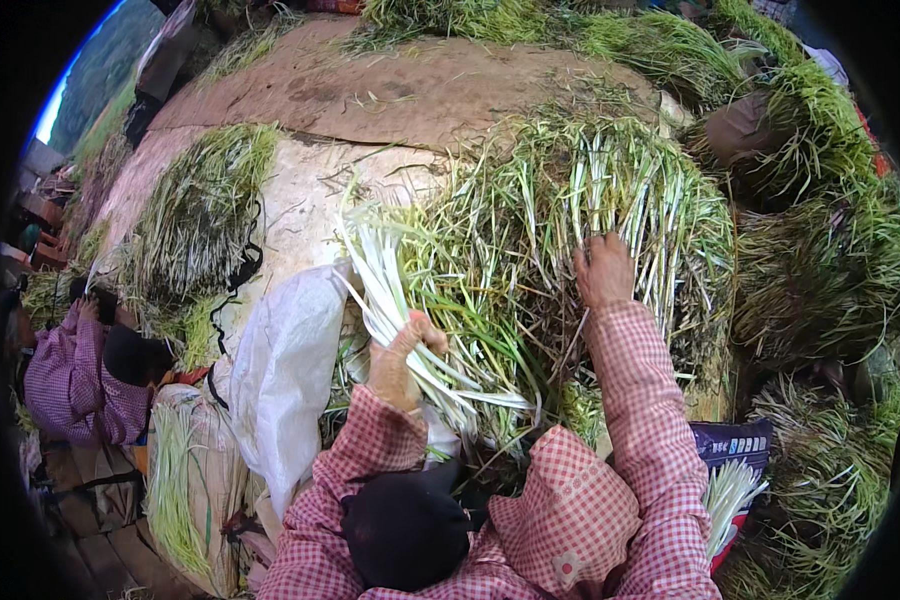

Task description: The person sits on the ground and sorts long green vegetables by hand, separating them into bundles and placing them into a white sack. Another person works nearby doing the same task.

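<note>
My left hand (399, 361) is closed around a bunch of pale, peeled leafy stalks (382, 281), whose white ends fan out on both sides of the fist. My right hand (606, 271) reaches into a broad heap of unpeeled green-and-white stalks (649, 202), its fingertips among them; whether it grips any cannot be told. Brown dry leaves and roots (544, 330) lie between the two hands. Left of the bunch stands a white woven plastic sack (289, 375).
Another heap of stalks (195, 217) lies at left beside a black cord (246, 266). A co-worker in a purple checked top (64, 386) is at far left. Pale stalks rest on a wrapped bundle (217, 480) at lower left and by a dark printed bag (739, 442) at lower right. More heaps (810, 277) line the right.
</note>
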### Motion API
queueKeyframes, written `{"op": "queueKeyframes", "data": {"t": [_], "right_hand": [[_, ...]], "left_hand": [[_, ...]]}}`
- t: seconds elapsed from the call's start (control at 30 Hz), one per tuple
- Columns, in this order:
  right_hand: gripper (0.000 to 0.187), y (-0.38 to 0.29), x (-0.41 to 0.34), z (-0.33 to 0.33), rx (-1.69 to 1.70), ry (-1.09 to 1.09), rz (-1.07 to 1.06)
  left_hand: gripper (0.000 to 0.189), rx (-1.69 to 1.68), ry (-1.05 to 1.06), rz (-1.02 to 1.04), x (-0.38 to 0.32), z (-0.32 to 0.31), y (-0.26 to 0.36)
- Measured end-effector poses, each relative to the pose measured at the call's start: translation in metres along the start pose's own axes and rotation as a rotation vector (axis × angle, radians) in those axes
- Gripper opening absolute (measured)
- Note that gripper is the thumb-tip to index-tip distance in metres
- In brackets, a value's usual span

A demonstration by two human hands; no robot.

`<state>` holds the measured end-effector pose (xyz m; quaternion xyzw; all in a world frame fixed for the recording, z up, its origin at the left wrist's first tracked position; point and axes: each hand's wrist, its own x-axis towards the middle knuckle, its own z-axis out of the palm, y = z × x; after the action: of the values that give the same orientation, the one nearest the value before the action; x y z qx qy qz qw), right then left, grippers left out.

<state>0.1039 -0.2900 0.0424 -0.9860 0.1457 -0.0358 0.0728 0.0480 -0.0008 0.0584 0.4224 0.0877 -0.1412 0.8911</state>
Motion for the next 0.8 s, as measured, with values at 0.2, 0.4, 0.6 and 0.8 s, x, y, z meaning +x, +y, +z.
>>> {"op": "queueKeyframes", "data": {"t": [0.2,0.4,0.6,0.8], "right_hand": [[0.026,0.007,-0.002,-0.016,0.243,-0.033,0.167],[0.029,-0.011,-0.114,0.016,0.85,-0.605,-0.118],[0.024,-0.04,-0.141,0.005,0.997,-0.792,-0.296],[0.028,-0.049,-0.165,0.018,0.779,-0.535,-0.761]], "left_hand": [[0.024,-0.03,0.067,-0.086,-0.006,0.002,0.004],[0.019,0.057,0.063,-0.045,-0.009,0.0,0.004],[0.022,0.105,0.178,-0.074,-0.019,-0.017,0.001],[0.032,0.29,0.165,-0.164,-0.027,-0.008,-0.01]]}}
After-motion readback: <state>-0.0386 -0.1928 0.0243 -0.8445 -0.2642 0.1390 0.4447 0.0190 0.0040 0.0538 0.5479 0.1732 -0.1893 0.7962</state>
